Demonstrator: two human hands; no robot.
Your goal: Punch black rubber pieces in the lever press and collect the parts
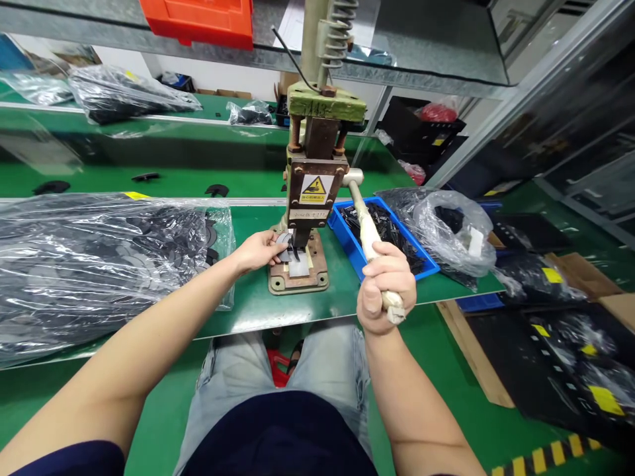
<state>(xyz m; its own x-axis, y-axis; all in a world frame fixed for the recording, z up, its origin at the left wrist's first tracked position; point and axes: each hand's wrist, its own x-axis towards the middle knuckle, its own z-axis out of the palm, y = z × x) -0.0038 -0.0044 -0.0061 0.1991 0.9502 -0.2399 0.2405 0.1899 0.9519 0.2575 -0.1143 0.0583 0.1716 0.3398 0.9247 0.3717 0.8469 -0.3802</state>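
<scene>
A hand-operated lever press (311, 175) stands on the green table, its ram low over the base plate (278, 281). My left hand (260, 251) pinches a flat grey curved piece (284, 239) at the left of the ram, by a light metal block (299, 266) on the base. My right hand (387, 287) is wrapped round the press lever (366, 228), near its pale, wrapped lower end. The lever slants down toward me from the press's right side. Behind my right hand sits a blue tray (430, 268) of thin black parts (391, 235).
A large clear bag (109, 264) of dark flat parts covers the table's left side. To the right lie a clear plastic bag (451, 231) and cardboard boxes (476, 357). A metal shelf with a red bin (201, 20) spans above, behind the press.
</scene>
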